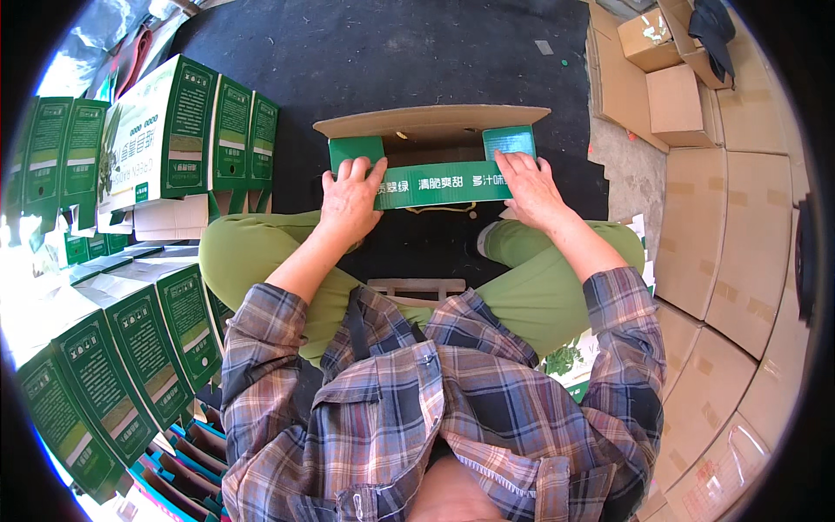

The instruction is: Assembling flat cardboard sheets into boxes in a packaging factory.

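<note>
A green printed cardboard box (439,184) stands in front of me between my knees, its top opened up. The far flap (432,115) shows plain brown and leans away. Small green side flaps lie at both ends, and a dark gap into the box shows between them. My left hand (348,198) grips the left end of the near flap, fingers bent over its upper edge by the left side flap. At the other end my right hand (535,191) holds the same flap, fingertips by the right side flap. A yellowish cord (442,207) shows below the near flap.
Green and white boxes (187,130) stand in rows along my left. Brown cartons (687,230) are stacked at the right, with opened ones (683,104) at the far right. Black sheeting (383,52) covers the floor ahead. A low wooden stool (417,285) shows between my legs.
</note>
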Demonstrator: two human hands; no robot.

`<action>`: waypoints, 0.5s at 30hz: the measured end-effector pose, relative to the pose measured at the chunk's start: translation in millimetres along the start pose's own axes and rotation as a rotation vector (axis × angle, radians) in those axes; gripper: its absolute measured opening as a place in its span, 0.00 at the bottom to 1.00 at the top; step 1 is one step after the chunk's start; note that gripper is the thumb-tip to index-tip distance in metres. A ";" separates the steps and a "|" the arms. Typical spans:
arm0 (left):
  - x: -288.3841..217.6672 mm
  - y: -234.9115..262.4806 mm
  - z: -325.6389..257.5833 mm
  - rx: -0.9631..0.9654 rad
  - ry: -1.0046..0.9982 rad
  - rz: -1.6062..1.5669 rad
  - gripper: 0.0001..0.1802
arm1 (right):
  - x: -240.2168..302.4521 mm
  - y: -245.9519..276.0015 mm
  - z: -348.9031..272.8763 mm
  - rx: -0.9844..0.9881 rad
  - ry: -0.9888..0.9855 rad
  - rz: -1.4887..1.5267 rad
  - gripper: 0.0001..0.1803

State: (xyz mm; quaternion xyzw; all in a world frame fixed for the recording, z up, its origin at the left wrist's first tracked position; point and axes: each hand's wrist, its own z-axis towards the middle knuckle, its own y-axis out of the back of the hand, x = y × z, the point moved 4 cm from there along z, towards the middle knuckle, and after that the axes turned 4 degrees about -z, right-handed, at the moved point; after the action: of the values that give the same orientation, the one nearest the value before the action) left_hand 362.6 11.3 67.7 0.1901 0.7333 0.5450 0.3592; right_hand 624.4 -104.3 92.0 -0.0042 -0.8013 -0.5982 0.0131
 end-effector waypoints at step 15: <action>-6.6 0.1 -3.5 -0.061 -0.180 -0.110 0.38 | -9.6 2.4 5.3 -0.019 -0.126 0.119 0.49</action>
State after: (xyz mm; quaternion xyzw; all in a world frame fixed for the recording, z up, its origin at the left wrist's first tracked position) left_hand 364.4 4.7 70.3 0.1870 0.6905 0.5272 0.4585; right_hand 634.0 -98.5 92.6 -0.0894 -0.7930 -0.6026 -0.0019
